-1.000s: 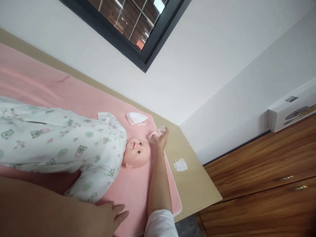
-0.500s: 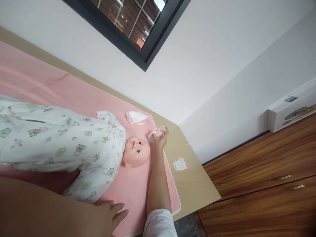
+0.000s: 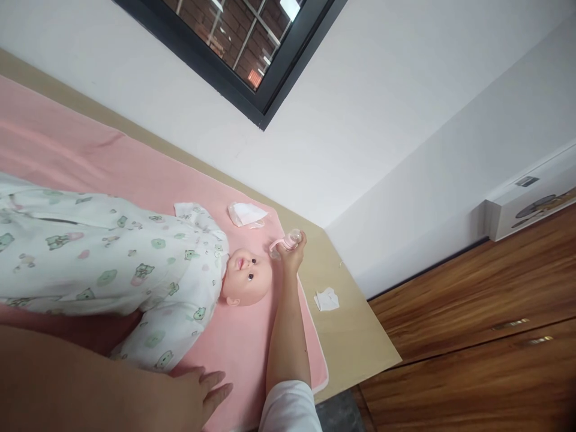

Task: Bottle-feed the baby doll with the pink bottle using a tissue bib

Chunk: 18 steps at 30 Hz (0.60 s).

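A baby doll [image 3: 247, 279] in a white sleepsuit [image 3: 103, 252] with green and pink animal prints lies face up on a pink mat [image 3: 243, 348]. Beyond the top of its head, my right hand [image 3: 292, 255] is closed around a small clear baby bottle [image 3: 292, 239] with a pink handle. My left hand [image 3: 204, 390] rests on the mat by the doll's sleeve, holding nothing. Its visible fingers are stretched out and a little apart. My left forearm covers the lower edge of the sleepsuit.
A clear wrapper with white tissue [image 3: 246, 215] lies on the mat near the wall. A crumpled white tissue [image 3: 326, 299] is on the bare tan tabletop [image 3: 355, 330]. A dark-framed window [image 3: 263, 111] is above, and wooden cabinets [image 3: 472, 306] stand at the right.
Almost nothing differs. The whole view has shifted very slightly to the left; both hands and the bottle keep their places beside the doll.
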### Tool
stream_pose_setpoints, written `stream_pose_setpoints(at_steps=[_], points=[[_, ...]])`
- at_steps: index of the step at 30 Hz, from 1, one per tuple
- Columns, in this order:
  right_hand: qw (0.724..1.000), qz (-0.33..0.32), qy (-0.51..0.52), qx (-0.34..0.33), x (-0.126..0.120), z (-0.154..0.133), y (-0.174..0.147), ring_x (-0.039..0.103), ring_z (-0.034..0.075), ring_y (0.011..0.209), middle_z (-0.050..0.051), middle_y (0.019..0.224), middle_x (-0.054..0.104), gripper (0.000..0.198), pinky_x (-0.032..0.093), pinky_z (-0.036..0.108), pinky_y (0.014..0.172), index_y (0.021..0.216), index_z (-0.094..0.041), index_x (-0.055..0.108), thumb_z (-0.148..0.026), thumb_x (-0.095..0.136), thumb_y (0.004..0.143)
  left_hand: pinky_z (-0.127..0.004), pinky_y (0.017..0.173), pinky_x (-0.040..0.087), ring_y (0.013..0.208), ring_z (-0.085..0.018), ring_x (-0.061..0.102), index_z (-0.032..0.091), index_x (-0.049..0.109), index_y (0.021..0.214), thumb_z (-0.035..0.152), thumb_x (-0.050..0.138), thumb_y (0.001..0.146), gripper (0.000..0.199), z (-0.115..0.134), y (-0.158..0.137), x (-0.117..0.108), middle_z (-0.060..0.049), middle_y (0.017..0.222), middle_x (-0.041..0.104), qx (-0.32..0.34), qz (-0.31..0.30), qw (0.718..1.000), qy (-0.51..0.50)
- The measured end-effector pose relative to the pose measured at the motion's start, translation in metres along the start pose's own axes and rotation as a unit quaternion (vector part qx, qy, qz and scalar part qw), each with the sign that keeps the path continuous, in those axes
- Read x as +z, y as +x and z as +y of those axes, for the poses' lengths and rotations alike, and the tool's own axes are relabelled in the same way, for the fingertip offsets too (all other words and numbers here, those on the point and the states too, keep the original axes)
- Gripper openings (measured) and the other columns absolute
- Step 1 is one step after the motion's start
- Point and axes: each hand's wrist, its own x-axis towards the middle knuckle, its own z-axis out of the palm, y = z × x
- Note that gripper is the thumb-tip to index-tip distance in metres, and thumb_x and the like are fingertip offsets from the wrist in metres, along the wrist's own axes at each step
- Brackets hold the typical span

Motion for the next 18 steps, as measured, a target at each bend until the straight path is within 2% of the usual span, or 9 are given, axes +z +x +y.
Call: stream_pose_setpoints(at_steps=[2,5,8,11,15,18], points=[[1.000,0.003,-0.006,0.002,0.000,0.000,0.000,0.066,0.018,0.094,0.003,0.113,0.069,0.084,0.052,0.038,0.093,0.141,-0.028,0.040,-0.031,0.073,0.064,-0.055,0.102,0.046,0.134,-0.036,0.052,0.034,0.069,0.127,0.030,0.057,0.094,0.035,-0.002,-0.001,-0.002,-0.012,0.147,0.050,0.013,-0.048,0.999,-0.004],[1.000,0.009,-0.012,0.004,0.001,0.002,0.001,0.066,0.018,0.095,0.002,0.114,0.068,0.085,0.052,0.037,0.094,0.142,-0.029,0.041,-0.030,0.074,0.064,-0.057,0.104,0.045,0.136,-0.036,0.049,0.031,0.068,0.129,0.033,0.046,0.101,0.036,-0.003,-0.002,-0.006,-0.014,0.149,0.046,0.002,-0.068,0.998,-0.013],[1.000,0.008,-0.013,0.005,0.004,0.006,0.000,0.066,0.018,0.095,0.003,0.116,0.067,0.089,0.051,0.038,0.096,0.146,-0.029,0.036,-0.030,0.073,0.065,-0.057,0.104,0.045,0.135,-0.037,0.049,0.031,0.069,0.128,0.032,0.049,0.099,0.035,-0.002,-0.002,-0.006,-0.014,0.148,0.046,0.004,-0.059,0.998,-0.019],[1.000,-0.007,0.015,0.007,0.009,0.014,-0.003,0.066,0.016,0.094,0.006,0.124,0.063,0.094,0.052,0.037,0.096,0.152,-0.026,0.024,-0.030,0.070,0.070,-0.058,0.103,0.046,0.133,-0.038,0.051,0.035,0.070,0.125,0.027,0.057,0.094,0.035,0.001,-0.002,-0.004,-0.013,0.148,0.048,-0.024,-0.053,0.998,-0.008],[0.997,-0.007,0.073,-0.003,0.016,0.024,-0.006,0.063,0.016,0.107,0.012,0.145,0.048,0.095,0.050,0.038,0.101,0.153,-0.026,0.016,-0.031,0.068,0.073,-0.058,0.106,0.044,0.137,-0.036,0.048,0.034,0.067,0.130,0.029,0.055,0.096,0.036,0.002,-0.002,-0.005,-0.012,0.149,0.046,-0.008,-0.077,0.997,-0.005],[0.996,0.012,0.082,-0.016,0.018,0.031,-0.005,0.061,0.018,0.115,0.012,0.148,0.044,0.093,0.049,0.041,0.104,0.153,-0.027,0.015,-0.034,0.066,0.076,-0.054,0.102,0.048,0.133,-0.035,0.052,0.032,0.069,0.128,0.030,0.050,0.099,0.035,0.002,-0.001,-0.003,-0.013,0.145,0.050,-0.002,-0.052,0.999,-0.002]])
